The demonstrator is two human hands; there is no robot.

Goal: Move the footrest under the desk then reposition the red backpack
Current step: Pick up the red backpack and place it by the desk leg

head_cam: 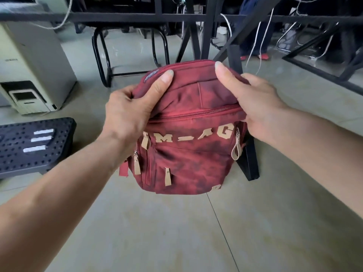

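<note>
The red backpack [188, 154] stands upright on the tiled floor at the centre, with tan letters and tan zipper pulls on its front. My left hand [133, 112] grips its upper left side, thumb pressed on the top. On the upper right side, my right hand [253, 101] holds it the same way. The backpack leans against a black desk leg [248, 160] behind it. A black perforated footrest [33, 144] with white strips lies on the floor at the left edge, apart from the backpack.
A beige computer tower [33, 65] stands on the floor at far left, behind the footrest. Black desk frame bars [137, 16] run across the top. A black chair frame [106, 55] stands behind the backpack. Cables hang at upper right, near a person's legs [255, 36].
</note>
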